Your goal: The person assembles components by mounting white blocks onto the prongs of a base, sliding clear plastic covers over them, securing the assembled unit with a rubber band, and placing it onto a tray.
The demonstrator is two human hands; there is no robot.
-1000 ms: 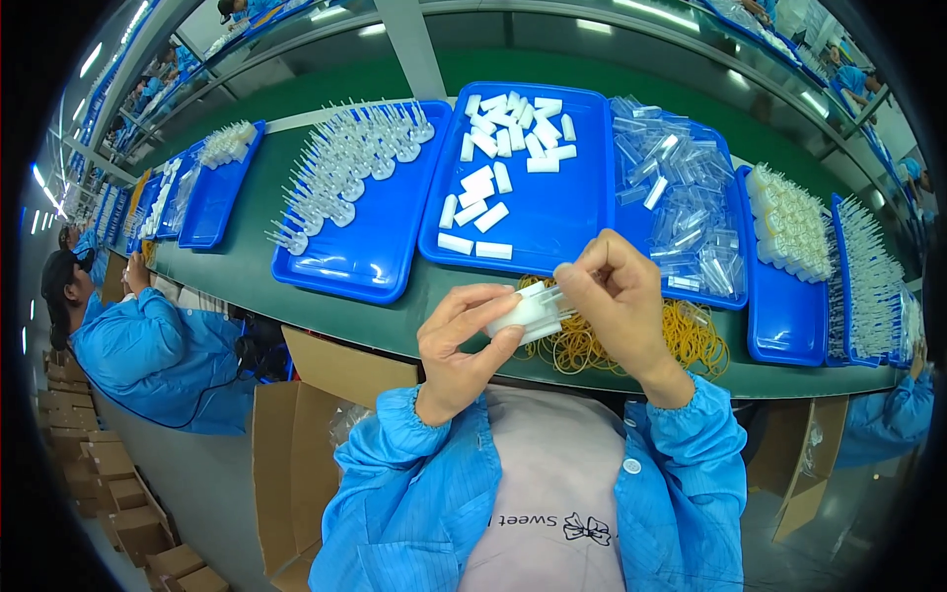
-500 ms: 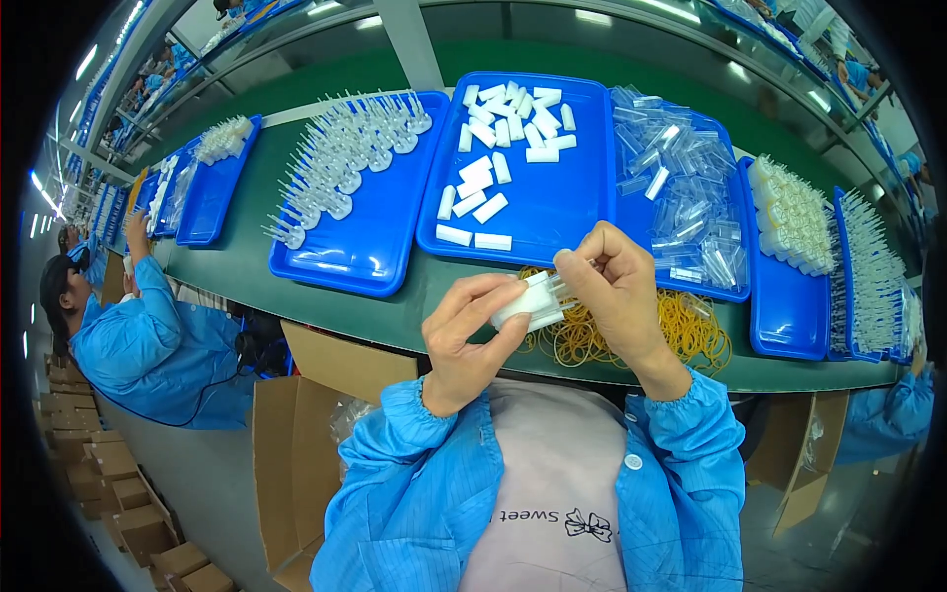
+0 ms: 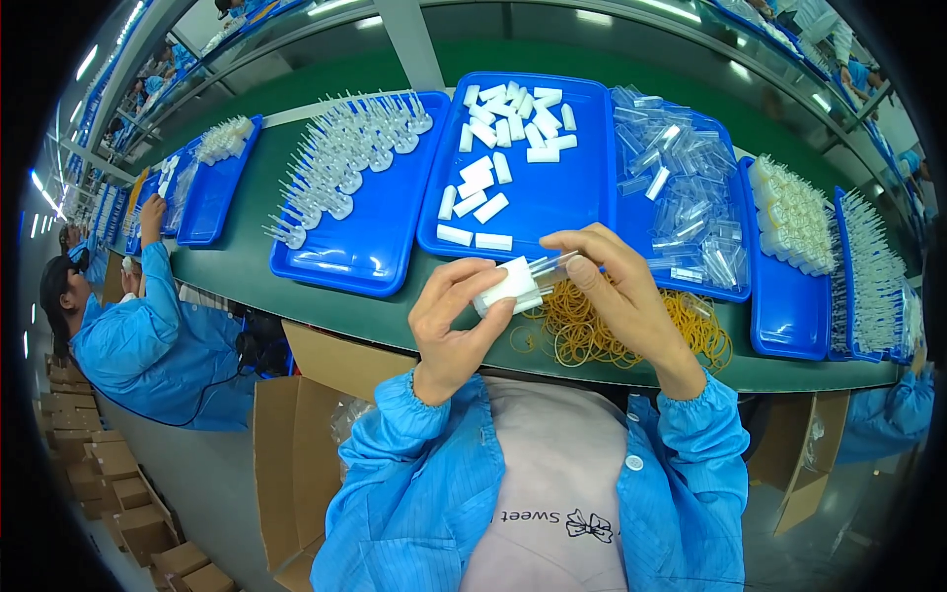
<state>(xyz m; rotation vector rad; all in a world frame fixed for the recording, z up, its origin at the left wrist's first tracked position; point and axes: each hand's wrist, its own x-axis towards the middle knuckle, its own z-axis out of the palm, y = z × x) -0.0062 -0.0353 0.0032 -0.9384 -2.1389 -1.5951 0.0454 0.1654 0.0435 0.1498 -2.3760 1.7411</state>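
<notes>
My left hand [image 3: 456,318] grips a small bundle of white rectangular pieces [image 3: 509,284] above the table's near edge. My right hand [image 3: 617,296] pinches a clear plastic tube [image 3: 546,265] against the bundle's right side. Both hands meet over a heap of yellow rubber bands [image 3: 612,326] lying on the green table [image 3: 247,261]. Just beyond my hands is a blue tray [image 3: 582,187] with loose white pieces [image 3: 493,163].
A blue tray of clear pointed parts [image 3: 345,158] lies left of centre, a tray of clear tubes [image 3: 681,187] to the right, more blue trays [image 3: 799,296] further right. A person in a blue coat [image 3: 148,326] works at my left. An open cardboard box [image 3: 296,434] stands below the table.
My hands have stayed together at the bundle; my right fingers shifted slightly along the clear tube. The person at left reached an arm up onto the table.
</notes>
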